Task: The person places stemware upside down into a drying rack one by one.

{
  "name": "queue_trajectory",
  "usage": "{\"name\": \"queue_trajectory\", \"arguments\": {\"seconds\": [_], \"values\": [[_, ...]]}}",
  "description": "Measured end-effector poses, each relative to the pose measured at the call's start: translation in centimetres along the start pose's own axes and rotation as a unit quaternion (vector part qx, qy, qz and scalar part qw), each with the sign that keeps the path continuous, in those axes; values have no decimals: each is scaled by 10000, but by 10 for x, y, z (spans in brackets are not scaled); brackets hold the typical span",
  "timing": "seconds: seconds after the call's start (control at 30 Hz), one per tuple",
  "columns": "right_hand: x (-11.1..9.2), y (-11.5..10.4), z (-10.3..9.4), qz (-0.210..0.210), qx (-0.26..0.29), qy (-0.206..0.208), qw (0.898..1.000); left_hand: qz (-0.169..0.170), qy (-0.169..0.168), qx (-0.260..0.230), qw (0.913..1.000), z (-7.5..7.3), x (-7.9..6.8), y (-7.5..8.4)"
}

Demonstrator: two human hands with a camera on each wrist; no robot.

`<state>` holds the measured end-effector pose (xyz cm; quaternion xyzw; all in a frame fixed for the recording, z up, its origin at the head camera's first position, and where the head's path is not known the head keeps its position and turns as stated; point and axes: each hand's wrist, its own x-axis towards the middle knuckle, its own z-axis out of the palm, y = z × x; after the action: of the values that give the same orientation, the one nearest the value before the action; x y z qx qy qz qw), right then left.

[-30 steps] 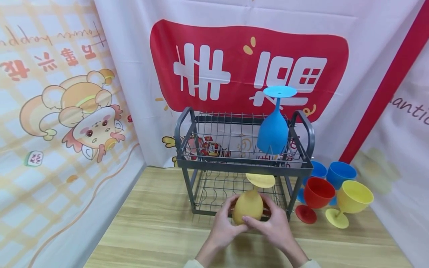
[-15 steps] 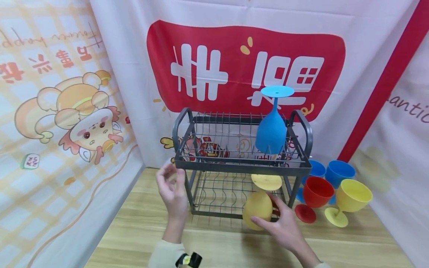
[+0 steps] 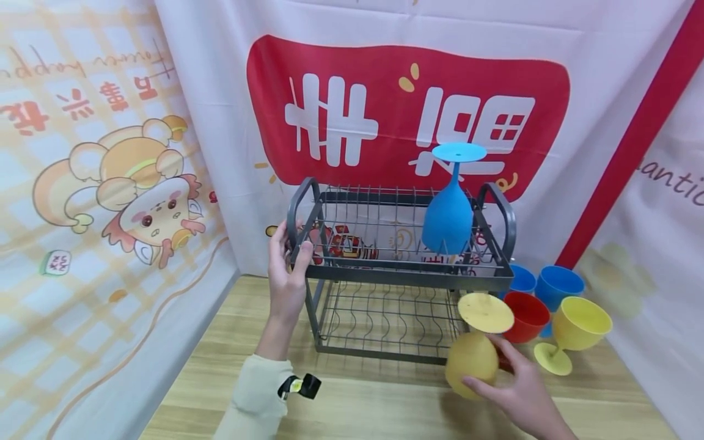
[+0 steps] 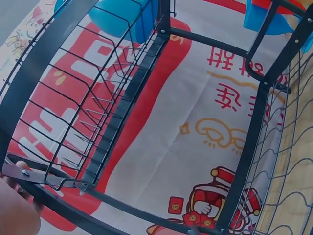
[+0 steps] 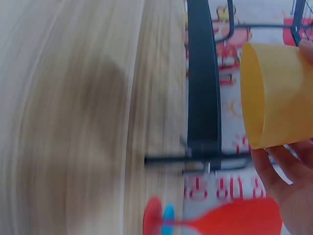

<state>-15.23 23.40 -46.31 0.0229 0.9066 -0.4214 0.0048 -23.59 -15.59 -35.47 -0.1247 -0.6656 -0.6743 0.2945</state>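
A yellow plastic goblet (image 3: 472, 365) is upside down in my right hand (image 3: 521, 391), which pinches its bowl between thumb and fingers at the rack's front right. The right wrist view shows the bowl's open rim (image 5: 253, 98) facing the wooden table, above its surface. My left hand (image 3: 286, 281) grips the upper left end of the dark grey two-tier dish rack (image 3: 396, 278), thumb in front and fingers behind the handle. On the rack's upper tier, at the right, a blue goblet (image 3: 448, 223) stands upside down. The wire lower tier (image 3: 379, 318) holds no goblet.
Right of the rack a red goblet (image 3: 525, 318), a yellow goblet (image 3: 582, 324) and two blue goblets (image 3: 560, 288) stand upright close together. A printed cloth (image 3: 220, 91) hangs behind the rack and along the sides. Wooden tabletop (image 3: 220, 379) lies in front.
My left hand has let go of the yellow goblet and moved left and up to the rack's handle. My right hand has carried the goblet rightward, out from the front of the lower tier.
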Motion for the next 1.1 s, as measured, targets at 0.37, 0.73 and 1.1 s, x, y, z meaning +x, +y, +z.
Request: {"name": "queue_trajectory", "arguments": {"seconds": [0.37, 0.73, 1.1], "values": [[-14, 32, -63, -35, -502, 997, 9937, 288, -16, -541, 9981, 6, 2, -2], [-7, -42, -127, -1838, -479, 2536, 9485, 394, 29, -555, 9977, 7, 1, -6], [11, -122, -167, -2297, -581, 2572, 9369, 281, 37, -561, 9980, 7, 0, -5]]}}
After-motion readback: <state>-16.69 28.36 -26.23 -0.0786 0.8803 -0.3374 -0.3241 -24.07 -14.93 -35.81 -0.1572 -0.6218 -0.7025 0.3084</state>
